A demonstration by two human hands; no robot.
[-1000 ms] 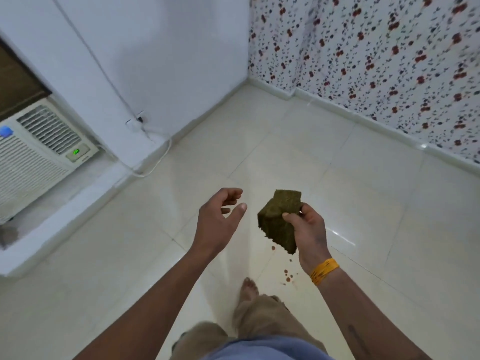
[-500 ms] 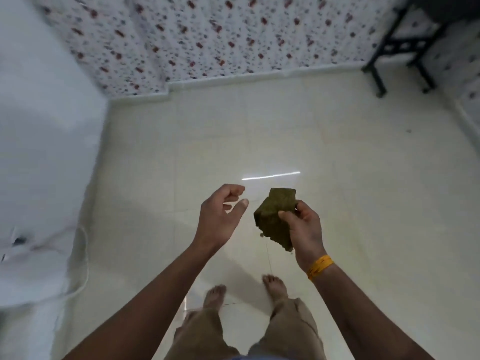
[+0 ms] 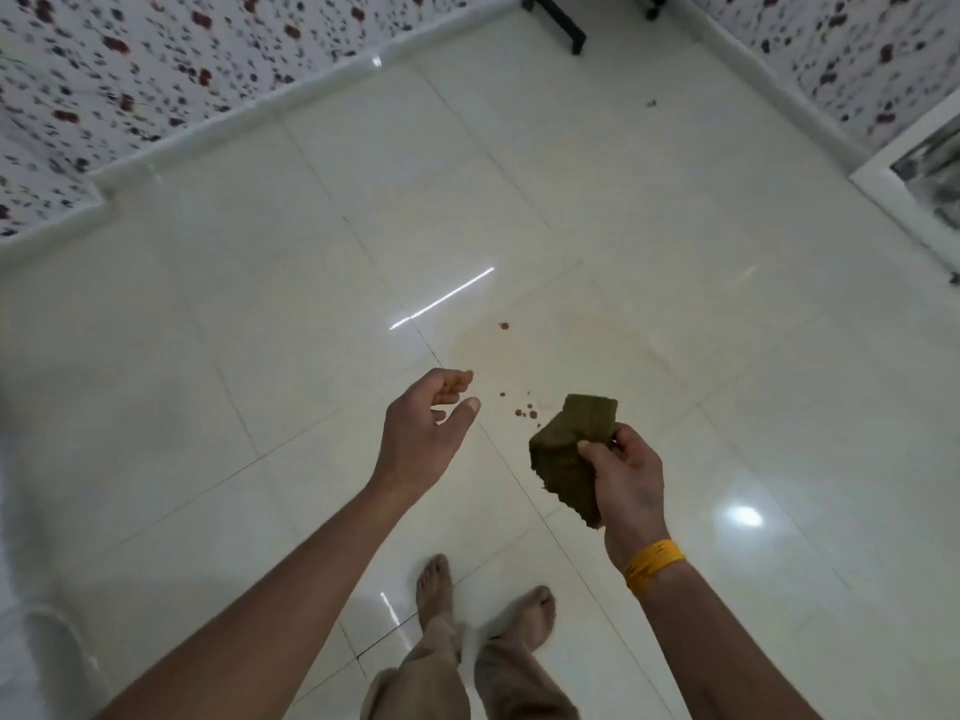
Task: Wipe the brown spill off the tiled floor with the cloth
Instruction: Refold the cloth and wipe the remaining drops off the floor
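Observation:
My right hand point(image 3: 628, 478) grips a folded olive-brown cloth point(image 3: 569, 454) at waist height, well above the floor. Brown spill drops point(image 3: 524, 409) dot the glossy white tiled floor point(image 3: 260, 356) just past the cloth, with one more drop point(image 3: 503, 326) farther off and a faint brownish smear point(image 3: 597, 345) spreading to the right of it. My left hand point(image 3: 428, 433) hovers to the left of the cloth, fingers loosely curled and holding nothing. The cloth hides some of the floor beneath it.
My two bare feet point(image 3: 485, 600) stand on the tiles below the hands. Floral-patterned walls point(image 3: 156, 59) with a white skirting close the far side and right. Black furniture legs point(image 3: 569, 28) stand at the top, and a white-framed panel point(image 3: 914, 189) at the right edge.
My view has swung right, away from the white wall and cooler, and the spill drops have come into sight. Both hands keep the same pose, the right still holding the cloth.

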